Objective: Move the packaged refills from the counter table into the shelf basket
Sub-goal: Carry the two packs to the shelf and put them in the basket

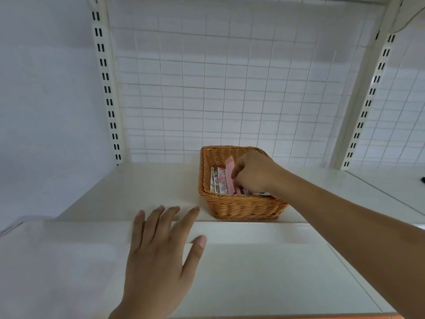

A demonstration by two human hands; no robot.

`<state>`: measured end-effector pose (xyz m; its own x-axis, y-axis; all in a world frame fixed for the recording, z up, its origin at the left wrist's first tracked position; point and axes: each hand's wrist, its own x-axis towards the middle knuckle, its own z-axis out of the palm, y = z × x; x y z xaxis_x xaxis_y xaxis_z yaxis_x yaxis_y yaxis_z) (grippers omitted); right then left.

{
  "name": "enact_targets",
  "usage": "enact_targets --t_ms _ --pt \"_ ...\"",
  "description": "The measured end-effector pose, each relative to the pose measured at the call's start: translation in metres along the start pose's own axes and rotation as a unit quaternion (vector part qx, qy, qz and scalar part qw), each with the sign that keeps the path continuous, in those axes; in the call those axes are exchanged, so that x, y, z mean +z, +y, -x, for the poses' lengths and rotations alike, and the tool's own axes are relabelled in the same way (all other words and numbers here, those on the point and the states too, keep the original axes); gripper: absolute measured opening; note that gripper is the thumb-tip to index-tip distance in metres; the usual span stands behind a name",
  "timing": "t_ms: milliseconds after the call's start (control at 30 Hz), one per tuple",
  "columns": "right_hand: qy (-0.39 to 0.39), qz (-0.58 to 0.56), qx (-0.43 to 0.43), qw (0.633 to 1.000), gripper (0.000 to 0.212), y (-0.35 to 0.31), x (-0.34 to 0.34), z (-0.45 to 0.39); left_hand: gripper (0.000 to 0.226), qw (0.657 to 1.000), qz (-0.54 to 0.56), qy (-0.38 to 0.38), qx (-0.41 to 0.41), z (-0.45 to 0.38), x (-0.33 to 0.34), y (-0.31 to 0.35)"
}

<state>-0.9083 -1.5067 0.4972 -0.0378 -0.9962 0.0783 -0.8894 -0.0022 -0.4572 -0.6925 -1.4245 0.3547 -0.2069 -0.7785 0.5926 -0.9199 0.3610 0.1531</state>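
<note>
Several packaged refills [219,181] already stand in the shelf basket [239,207]; the right hand [253,173] at 1 o'clock pinches a pink packet [229,173] inside (placing it, apparently). The left hand [158,252], fingers spread, holds nothing; no counter refills show.

— What is your basket [239,207] made of?
— Woven wicker, bumpy and brown. The packets [222,181] inside it look like shiny paper.
— And the shelf [142,187] under your basket?
— Smooth, white, a bit glossy. Behind your basket is thin wire mesh [207,88].
</note>
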Motion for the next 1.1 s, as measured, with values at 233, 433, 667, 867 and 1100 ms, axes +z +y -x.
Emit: enact_targets --t_ms 233,433,667,867,1100 --pt "0.035 0.075 0.012 0.997 0.016 -0.005 0.002 0.004 0.054 0.998 -0.007 0.056 0.022 -0.001 0.011 -0.006" --pt "0.139 0.007 -0.053 0.989 0.014 0.009 0.001 0.037 0.056 0.998 -0.007 0.045 0.033 -0.001 0.011 -0.007" --pt "0.246 0.125 -0.272 0.922 0.042 0.059 0.05 0.117 0.061 0.999 -0.047 -0.017 0.014 0.012 -0.004 -0.002" --pt "0.182 0.085 -0.25 0.947 0.054 0.075 0.065 0.167 0.067 0.983 -0.155 -0.064 -0.07 0.052 -0.042 0.026" --pt "0.092 0.04 -0.35 0.931 0.061 0.064 0.112 0.231 0.067 0.954 -0.212 -0.085 -0.192 0.171 -0.105 0.072"
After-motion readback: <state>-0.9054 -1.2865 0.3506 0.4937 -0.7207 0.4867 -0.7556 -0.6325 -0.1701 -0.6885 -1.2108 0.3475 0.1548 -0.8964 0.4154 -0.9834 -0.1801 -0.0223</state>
